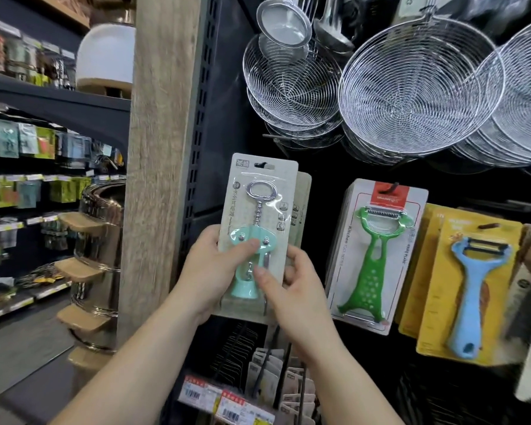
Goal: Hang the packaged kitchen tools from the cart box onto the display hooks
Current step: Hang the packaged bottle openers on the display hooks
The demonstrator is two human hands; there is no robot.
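Note:
A carded corkscrew pack (pixel 258 204), mint green with a chrome top, is held upright in front of the dark display panel. My left hand (pixel 215 265) grips its lower left edge, thumb across the green body. My right hand (pixel 292 283) pinches its lower right edge. Directly behind it another identical pack (pixel 302 207) hangs, mostly hidden. The hang slot at the card's top is free of any hook. The cart box is out of view.
A green peeler pack (pixel 377 253) and a blue peeler on a yellow card (pixel 469 289) hang to the right. Wire skimmers (pixel 411 90) hang above. A wooden post (pixel 163 148) stands left, with aisle shelves (pixel 28 179) beyond. Hooks with cards and price tags (pixel 227 403) sit below.

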